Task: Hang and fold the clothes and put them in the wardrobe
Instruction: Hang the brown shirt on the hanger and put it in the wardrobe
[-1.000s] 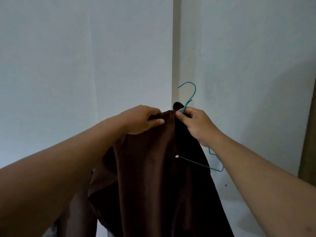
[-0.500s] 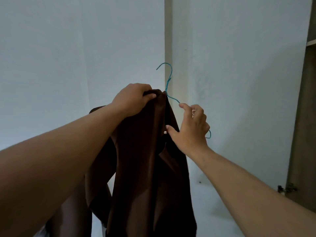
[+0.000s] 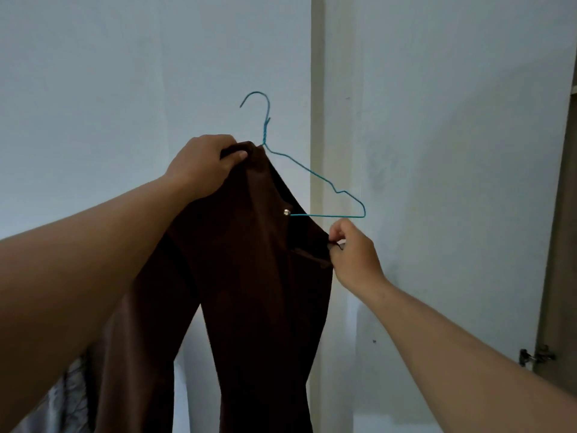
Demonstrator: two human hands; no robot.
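Home bedroom corner: plain walls [image 3: 125, 73], wardrobe [image 3: 559, 245]

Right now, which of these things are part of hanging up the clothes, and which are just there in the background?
Part of the job:
brown garment, gripped at the top by the left hand and pinched at its edge by the right hand
blue wire hanger, partly inside the garment
wardrobe at the far right

Just there:
grey cloth, bottom left
white wall

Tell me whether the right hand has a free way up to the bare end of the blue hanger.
Probably yes: the right hand pinches the brown garment just below the hanger, with nothing between.
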